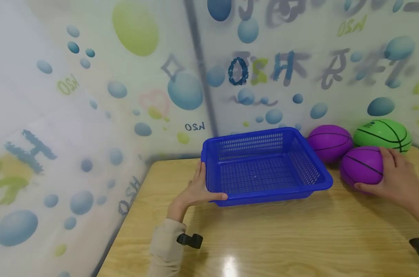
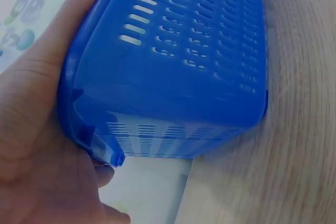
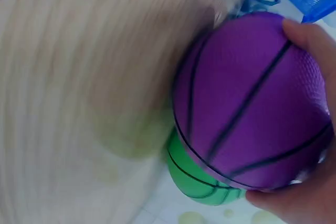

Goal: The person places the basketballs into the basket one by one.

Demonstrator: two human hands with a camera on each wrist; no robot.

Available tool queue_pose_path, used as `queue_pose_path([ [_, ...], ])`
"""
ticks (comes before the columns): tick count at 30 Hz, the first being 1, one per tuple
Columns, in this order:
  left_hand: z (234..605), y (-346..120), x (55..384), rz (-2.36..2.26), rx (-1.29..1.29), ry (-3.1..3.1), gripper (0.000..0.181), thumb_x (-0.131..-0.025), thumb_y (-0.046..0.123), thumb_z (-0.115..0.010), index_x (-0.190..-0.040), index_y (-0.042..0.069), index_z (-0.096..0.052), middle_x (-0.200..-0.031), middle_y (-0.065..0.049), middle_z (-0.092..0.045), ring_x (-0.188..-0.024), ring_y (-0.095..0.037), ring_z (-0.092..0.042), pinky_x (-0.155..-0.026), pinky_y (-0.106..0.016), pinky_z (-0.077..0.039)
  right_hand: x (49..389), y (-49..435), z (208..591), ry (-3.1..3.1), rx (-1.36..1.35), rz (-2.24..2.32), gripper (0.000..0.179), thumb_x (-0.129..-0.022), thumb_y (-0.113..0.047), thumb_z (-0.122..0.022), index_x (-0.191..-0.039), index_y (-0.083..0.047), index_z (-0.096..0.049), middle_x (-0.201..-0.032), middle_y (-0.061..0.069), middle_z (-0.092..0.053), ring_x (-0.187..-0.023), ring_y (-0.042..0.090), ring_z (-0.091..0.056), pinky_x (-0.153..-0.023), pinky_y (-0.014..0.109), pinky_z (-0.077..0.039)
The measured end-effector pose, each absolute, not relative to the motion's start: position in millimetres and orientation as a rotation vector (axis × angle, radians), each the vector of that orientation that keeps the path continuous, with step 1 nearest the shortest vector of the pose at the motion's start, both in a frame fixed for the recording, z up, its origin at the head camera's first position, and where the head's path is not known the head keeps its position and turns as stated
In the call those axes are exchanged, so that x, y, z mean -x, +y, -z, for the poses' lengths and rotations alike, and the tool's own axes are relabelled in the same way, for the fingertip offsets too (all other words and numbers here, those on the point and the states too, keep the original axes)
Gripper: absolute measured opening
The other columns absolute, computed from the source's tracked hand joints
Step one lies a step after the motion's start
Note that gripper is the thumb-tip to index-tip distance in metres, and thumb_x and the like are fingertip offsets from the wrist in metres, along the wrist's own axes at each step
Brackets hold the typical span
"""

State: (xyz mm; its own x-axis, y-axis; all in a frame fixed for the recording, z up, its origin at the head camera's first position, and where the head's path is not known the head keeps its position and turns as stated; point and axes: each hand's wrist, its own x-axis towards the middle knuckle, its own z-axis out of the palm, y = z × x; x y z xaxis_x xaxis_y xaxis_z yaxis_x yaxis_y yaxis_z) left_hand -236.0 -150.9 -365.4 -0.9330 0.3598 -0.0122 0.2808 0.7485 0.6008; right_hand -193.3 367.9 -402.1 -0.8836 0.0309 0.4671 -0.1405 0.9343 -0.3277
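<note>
A blue plastic basket (image 1: 258, 175) with slotted walls stands on the table, nothing inside it. At its near left corner my left hand (image 1: 193, 190) grips the rim, thumb along the front edge and fingers at the left side; the left wrist view shows the hand wrapped over the basket's rim (image 2: 68, 77). To the right of the basket, my right hand (image 1: 398, 175) holds a purple ball (image 1: 361, 167) with black lines, thumb low and fingers over its right side. In the right wrist view, fingers and thumb span that purple ball (image 3: 247, 103).
Another purple ball (image 1: 328, 143) sits against the basket's right end. Behind the held ball lies a green ball (image 1: 382, 134) with black lines. A wall covering (image 1: 154, 77) with printed bubbles rises behind and left of the wooden table (image 1: 265, 238).
</note>
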Motion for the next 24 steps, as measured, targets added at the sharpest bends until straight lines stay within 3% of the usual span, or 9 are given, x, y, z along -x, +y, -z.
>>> queue_pose_path([
  [6,363.4,-146.7,234.5,-0.916,-0.476,2.845,0.133,-0.06,0.063,-0.075,-0.149,0.013,0.011,-0.154,-0.006,0.012,-0.139,-0.029,0.0,-0.103,-0.064,-0.005,188.0,371.1,384.3,-2.554,0.107,-0.659,0.117,-0.059,-0.034,-0.085,-0.142,0.01,-0.016,-0.123,0.046,-0.028,-0.101,0.062,-0.031,-0.07,0.071,-0.032],
  [11,362.1,-146.8,233.5,-0.941,-0.454,2.834,0.134,-0.06,0.061,-0.077,-0.149,0.012,0.011,-0.154,-0.006,0.012,-0.14,-0.026,0.005,-0.103,-0.064,-0.003,187.3,363.1,369.1,-2.484,0.055,-0.694,0.11,-0.057,-0.028,-0.086,-0.138,0.013,-0.024,-0.115,0.042,-0.037,-0.099,0.058,-0.035,-0.067,0.07,-0.033],
  [17,361.2,-143.7,232.7,-0.891,-0.418,2.844,0.134,-0.06,0.064,-0.076,-0.149,0.01,0.009,-0.154,-0.007,0.012,-0.138,-0.022,0.018,-0.102,-0.064,0.002,186.9,344.7,348.0,-2.515,0.011,-0.731,0.116,-0.06,-0.032,-0.086,-0.144,0.006,-0.016,-0.12,0.042,-0.033,-0.102,0.056,-0.033,-0.066,0.07,-0.034],
  [24,362.8,-142.8,233.4,-0.932,-0.432,2.836,0.132,-0.061,0.058,-0.079,-0.149,0.009,0.007,-0.155,-0.008,0.009,-0.138,-0.024,0.018,-0.101,-0.066,-0.001,191.6,328.9,331.3,-2.468,-0.111,-0.818,0.101,-0.057,-0.026,-0.089,-0.134,0.007,-0.032,-0.114,0.034,-0.042,-0.092,0.052,-0.043,-0.066,0.07,-0.035],
])
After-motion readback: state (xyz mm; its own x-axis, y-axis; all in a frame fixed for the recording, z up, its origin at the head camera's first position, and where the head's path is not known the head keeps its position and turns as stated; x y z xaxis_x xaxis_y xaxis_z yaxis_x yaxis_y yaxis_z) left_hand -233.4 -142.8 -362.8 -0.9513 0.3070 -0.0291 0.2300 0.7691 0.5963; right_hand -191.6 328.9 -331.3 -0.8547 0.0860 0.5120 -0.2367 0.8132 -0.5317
